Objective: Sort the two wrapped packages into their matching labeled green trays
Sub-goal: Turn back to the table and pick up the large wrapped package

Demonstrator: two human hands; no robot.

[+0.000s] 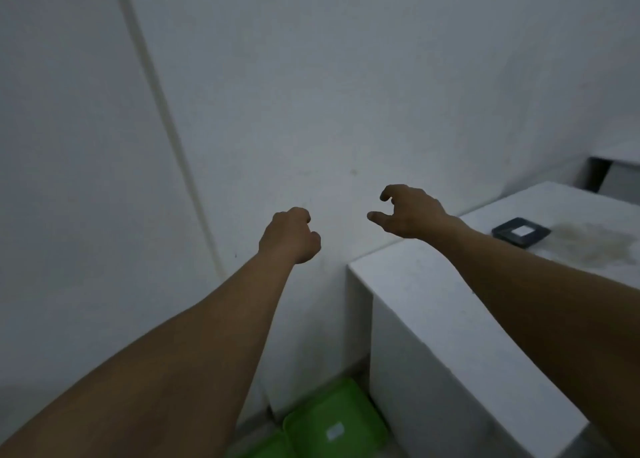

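nearest, at the bottom edge of the view, two green trays sit on the floor: one with a small white label (335, 419) and a second (263, 447) just beside it, mostly cut off. both look empty as far as they show. to their right stands a white counter (433, 301).

further out, both bare arms reach forward into open air in front of the white wall (311, 76). the left hand (289, 235) is curled loosely into a fist with nothing in it. the right hand (410, 213) is slack, fingers half bent and apart, also holding nothing.

farthest back on the counter lies a dark wrapped package (521, 231) with a white label, beside a faint stain (592, 241). only this one package shows; where the second is, i cannot tell.

the likely trouble: the labels are too blurred to read here, so a package could land in the wrong tray. the trays also sit low and partly out of sight, so a drop from counter height could miss.
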